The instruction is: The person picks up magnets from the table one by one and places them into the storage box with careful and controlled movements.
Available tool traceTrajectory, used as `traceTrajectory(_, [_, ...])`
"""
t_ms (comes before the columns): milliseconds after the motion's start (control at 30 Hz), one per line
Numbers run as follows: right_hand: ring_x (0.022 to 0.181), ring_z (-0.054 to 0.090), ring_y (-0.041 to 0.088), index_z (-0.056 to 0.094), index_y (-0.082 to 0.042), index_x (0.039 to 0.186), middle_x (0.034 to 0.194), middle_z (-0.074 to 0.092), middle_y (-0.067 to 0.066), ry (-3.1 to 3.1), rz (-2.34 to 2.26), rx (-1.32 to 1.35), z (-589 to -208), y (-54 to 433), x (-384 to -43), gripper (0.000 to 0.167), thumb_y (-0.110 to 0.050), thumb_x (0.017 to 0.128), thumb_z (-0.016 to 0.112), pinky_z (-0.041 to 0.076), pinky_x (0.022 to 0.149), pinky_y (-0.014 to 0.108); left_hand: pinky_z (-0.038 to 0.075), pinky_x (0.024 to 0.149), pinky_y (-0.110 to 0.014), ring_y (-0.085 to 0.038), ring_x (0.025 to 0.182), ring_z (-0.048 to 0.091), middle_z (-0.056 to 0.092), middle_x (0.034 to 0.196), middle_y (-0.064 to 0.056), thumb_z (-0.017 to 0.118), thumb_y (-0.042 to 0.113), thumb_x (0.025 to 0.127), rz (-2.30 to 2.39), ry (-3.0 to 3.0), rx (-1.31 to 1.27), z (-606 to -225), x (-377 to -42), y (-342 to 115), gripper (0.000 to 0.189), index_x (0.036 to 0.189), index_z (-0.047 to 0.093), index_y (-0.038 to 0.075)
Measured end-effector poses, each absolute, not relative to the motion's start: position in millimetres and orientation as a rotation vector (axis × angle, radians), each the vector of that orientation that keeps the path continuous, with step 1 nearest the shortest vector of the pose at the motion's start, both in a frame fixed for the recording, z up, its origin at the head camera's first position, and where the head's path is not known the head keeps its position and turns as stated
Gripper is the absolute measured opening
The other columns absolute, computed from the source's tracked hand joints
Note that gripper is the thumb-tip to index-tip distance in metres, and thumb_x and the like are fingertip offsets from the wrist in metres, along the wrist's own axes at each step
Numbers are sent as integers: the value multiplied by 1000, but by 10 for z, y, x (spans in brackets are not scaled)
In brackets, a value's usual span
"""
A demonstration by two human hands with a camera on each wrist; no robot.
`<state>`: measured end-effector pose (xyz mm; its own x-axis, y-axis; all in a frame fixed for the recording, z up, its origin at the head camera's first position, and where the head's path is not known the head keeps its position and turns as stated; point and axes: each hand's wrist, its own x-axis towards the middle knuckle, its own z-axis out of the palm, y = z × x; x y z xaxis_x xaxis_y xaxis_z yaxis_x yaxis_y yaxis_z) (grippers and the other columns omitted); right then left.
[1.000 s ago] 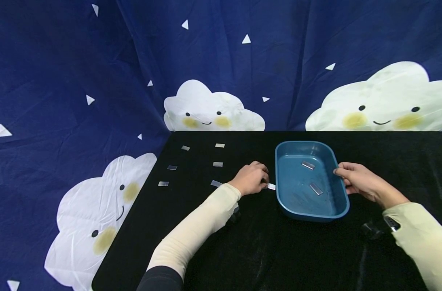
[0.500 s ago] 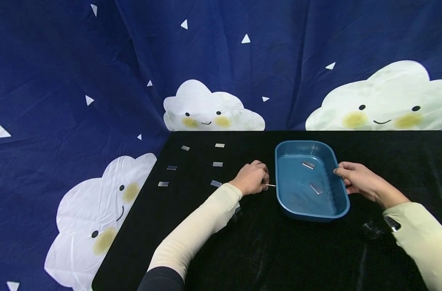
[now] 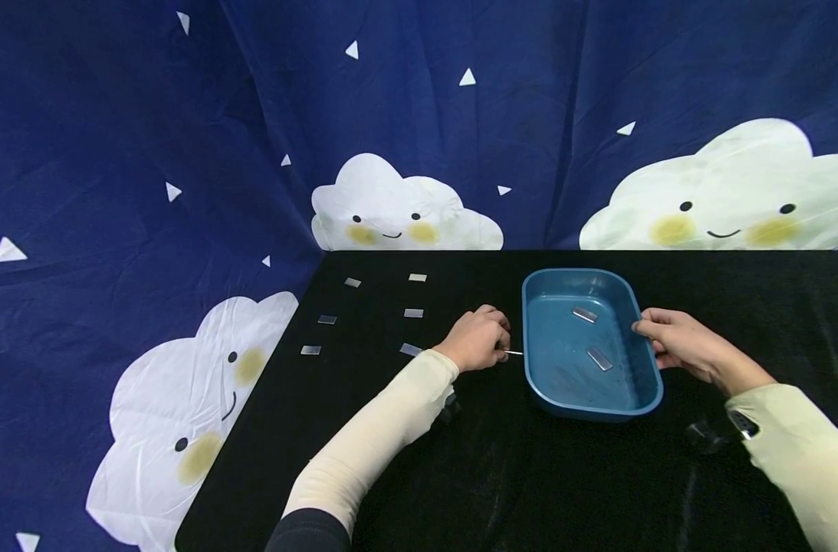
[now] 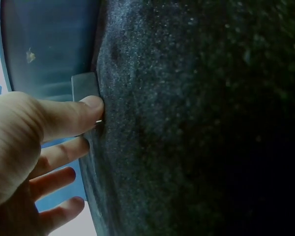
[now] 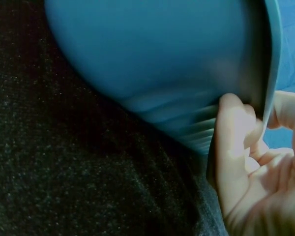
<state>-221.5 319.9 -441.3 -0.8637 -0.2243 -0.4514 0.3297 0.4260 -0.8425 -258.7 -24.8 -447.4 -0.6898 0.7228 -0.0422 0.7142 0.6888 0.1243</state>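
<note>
My left hand point(image 3: 475, 339) pinches a thin, flat grey rectangular piece point(image 4: 83, 86) between thumb and finger, close against the outer left wall of a blue plastic basin point(image 3: 557, 337). From the head that piece shows only as a thin bright line. The other left fingers are spread behind it in the left wrist view. On the basin's right side, my right hand point(image 3: 691, 345) grips the rim, thumb at the top edge and fingers below outside. Two shiny silver rectangular pieces, one farther back point(image 3: 585, 314) and one nearer point(image 3: 599, 359), lie on the basin's floor.
Several similar flat pieces lie in two rough columns on the black cloth point(image 3: 488, 475) to the left, among them a far piece point(image 3: 417, 277) and a near left piece point(image 3: 311, 350). A blue curtain point(image 3: 419, 100) with smiling clouds stands behind the table.
The piece in my left hand has turned from showing its bright flat face to showing only its edge. Both hands and the basin have stayed in place.
</note>
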Motion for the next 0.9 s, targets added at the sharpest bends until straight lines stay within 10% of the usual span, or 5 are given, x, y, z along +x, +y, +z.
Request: traceTrajectory(900, [83, 71, 15, 48, -12, 104, 95, 64, 1, 2195, -1442, 83, -4396, 3178, -2192, 19, -30, 105, 41, 60, 76, 36, 45, 107, -41, -19, 132, 48, 62, 134, 1, 73, 30, 89, 347, 2982, 1094, -3935, -2702, -524, 11, 94, 79, 21])
